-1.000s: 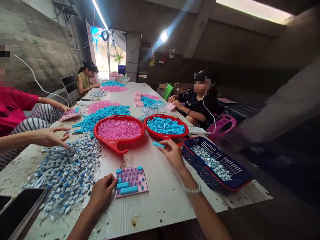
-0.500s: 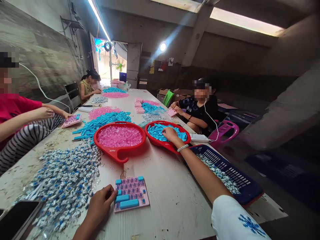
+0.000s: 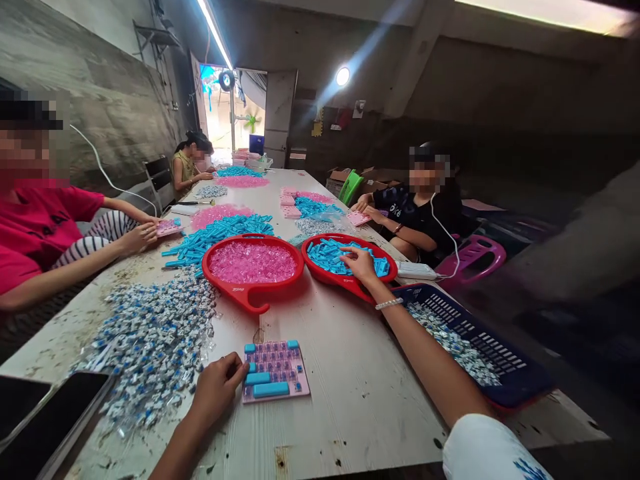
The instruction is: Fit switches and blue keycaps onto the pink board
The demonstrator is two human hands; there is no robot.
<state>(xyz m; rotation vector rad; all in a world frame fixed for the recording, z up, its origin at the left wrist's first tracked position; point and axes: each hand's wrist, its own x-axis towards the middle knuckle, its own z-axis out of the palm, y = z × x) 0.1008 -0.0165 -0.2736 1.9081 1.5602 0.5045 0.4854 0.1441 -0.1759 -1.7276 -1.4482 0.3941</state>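
My left hand (image 3: 217, 385) presses its curled fingers against the left edge of a pink keyboard plate (image 3: 275, 371), which carries lilac and long blue keycaps. My right hand (image 3: 361, 263) lies with its fingers apart on blue keycaps (image 3: 345, 257) in a red tray (image 3: 350, 283). A beaded bracelet (image 3: 389, 304) circles that wrist. Between my hands, another red tray (image 3: 235, 290) holds translucent pink keycaps (image 3: 253, 261). A heap of blue-and-white key switches (image 3: 155, 347) spreads left of my left hand.
A navy plastic basket (image 3: 475, 353) of switches sits at the table's right edge, beneath my right forearm. A phone (image 3: 55, 420) lies at the lower left. Three seated people work along the table, among further keycap piles; one hand (image 3: 143, 235) rests on another pink plate (image 3: 169, 228).
My right hand has moved from the bare table, where a blue keycap lay at its fingers, into the tray of blue keycaps. My left hand stays at the plate's edge.
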